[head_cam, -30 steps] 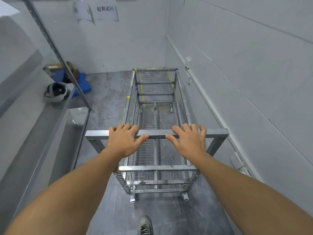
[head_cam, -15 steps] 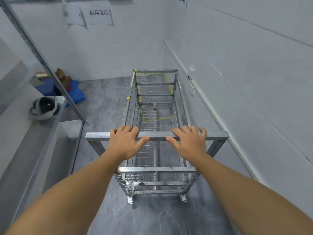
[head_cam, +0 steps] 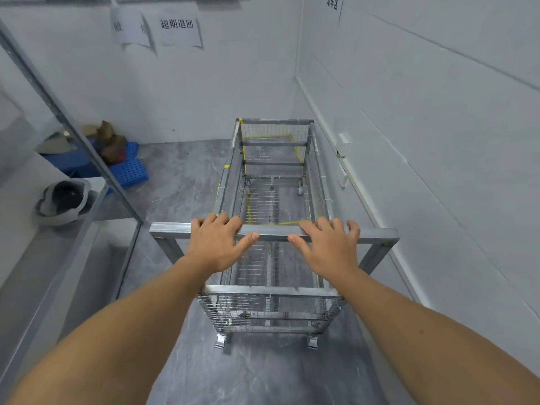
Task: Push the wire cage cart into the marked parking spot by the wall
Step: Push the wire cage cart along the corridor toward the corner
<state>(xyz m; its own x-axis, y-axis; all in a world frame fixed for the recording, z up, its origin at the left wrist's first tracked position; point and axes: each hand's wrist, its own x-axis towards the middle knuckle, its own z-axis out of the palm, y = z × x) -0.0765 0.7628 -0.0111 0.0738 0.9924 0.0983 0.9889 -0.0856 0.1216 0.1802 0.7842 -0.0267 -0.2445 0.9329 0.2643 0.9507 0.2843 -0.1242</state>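
Observation:
The wire cage cart [head_cam: 271, 290] is a long, empty steel mesh cart on castors, standing lengthwise beside the right wall. Its square metal handle bar [head_cam: 274, 229] runs across in front of me. My left hand [head_cam: 217, 244] grips the bar left of its middle, fingers over the top and thumb underneath. My right hand [head_cam: 327, 244] grips it right of the middle in the same way. Yellow tape lines [head_cam: 248, 200] marking a rectangle on the grey floor show through the cart's mesh bottom, under the cart's far half.
The white right wall [head_cam: 423, 147] is close to the cart's side, with a small wall box [head_cam: 342, 145]. The back wall carries paper signs [head_cam: 178, 27]. A slanted metal rack post [head_cam: 73, 124], a helmet [head_cam: 64, 201] on a shelf and blue crates [head_cam: 128, 168] are on the left.
The cart has rolled forward toward the back wall, so the yellow floor lines now lie further under it. Both hands stay on the handle bar.

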